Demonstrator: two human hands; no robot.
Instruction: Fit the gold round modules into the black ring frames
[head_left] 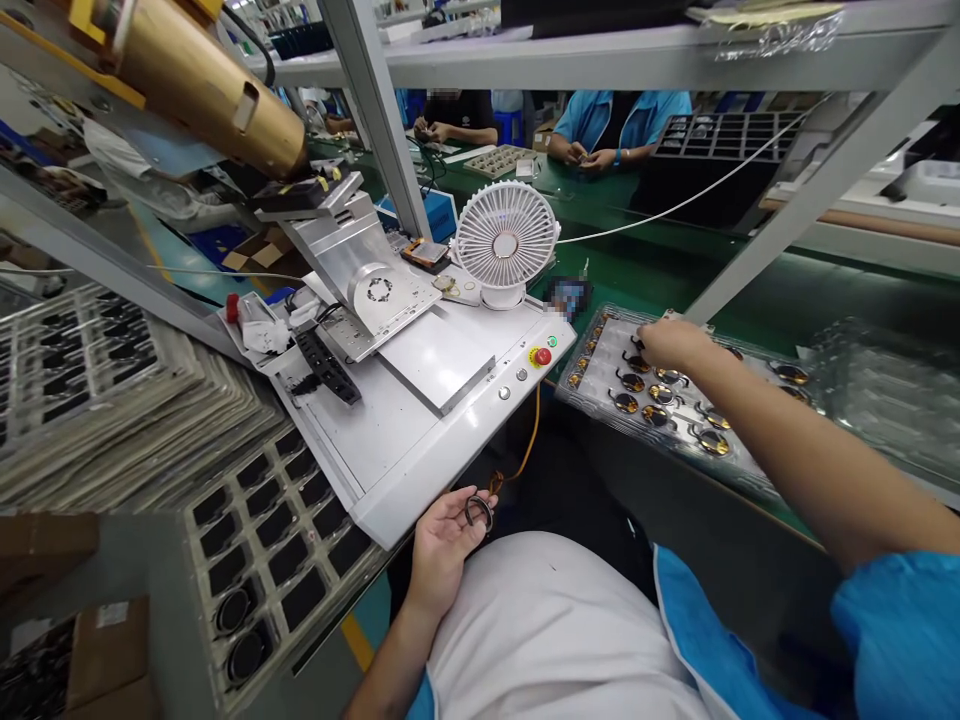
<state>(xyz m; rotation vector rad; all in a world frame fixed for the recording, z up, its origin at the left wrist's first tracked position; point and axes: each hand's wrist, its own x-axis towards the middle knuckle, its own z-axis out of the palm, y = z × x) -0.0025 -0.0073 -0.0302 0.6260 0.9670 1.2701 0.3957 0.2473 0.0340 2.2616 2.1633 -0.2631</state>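
Note:
My left hand is turned palm up near my belly and holds a thin black ring at its fingertips. My right hand reaches out over a clear plastic tray. That tray carries several round gold-coloured parts with dark curved tails in rows. The fingers of my right hand point down at the tray's far left part, and whatever they touch is hidden behind the hand.
A white bench machine with a red emergency stop and a white fan stands left of the tray. Black-pocketed trays lie lower left. Clear trays are stacked right. Co-workers sit across the green bench.

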